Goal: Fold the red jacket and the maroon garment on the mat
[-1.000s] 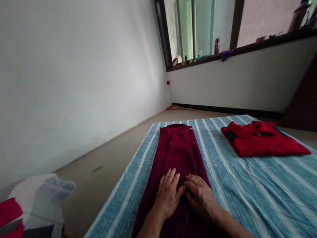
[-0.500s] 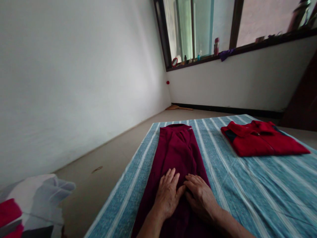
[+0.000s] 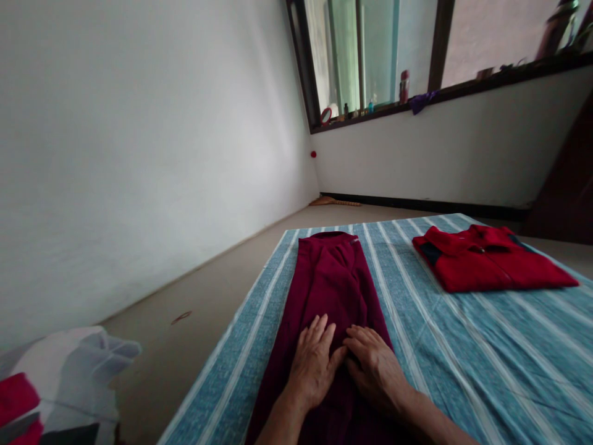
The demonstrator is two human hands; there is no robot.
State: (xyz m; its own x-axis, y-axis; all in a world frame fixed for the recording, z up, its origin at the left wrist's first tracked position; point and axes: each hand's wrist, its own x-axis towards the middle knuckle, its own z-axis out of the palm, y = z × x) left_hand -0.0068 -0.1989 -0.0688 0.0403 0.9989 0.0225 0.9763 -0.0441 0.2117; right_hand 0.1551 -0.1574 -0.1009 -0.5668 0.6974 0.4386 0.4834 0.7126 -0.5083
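A maroon garment (image 3: pixel 330 278) lies stretched out in a long narrow shape, with a banded opening at its far end; whether that is a waistband or a neck I cannot tell. My left hand (image 3: pixel 312 364) rests palm down on it, fingers extended and slightly spread. Beside it, my right hand (image 3: pixel 377 368) also lies palm down on the cloth, its fingers loosely bent and pointing left. The left thumb meets the fingertips of the right hand. Neither hand grasps anything visible. The near end of the garment is hidden by my wrists and the frame edge.
Under the garment is a surface with a blue-and-white striped cover (image 3: pixel 407 296). A folded red zip-collar top (image 3: pixel 491 262) lies on its right side. A whitish translucent bag (image 3: pixel 88 371) with red and dark cloth is at lower left. Bottles (image 3: pixel 404 86) line the windowsill.
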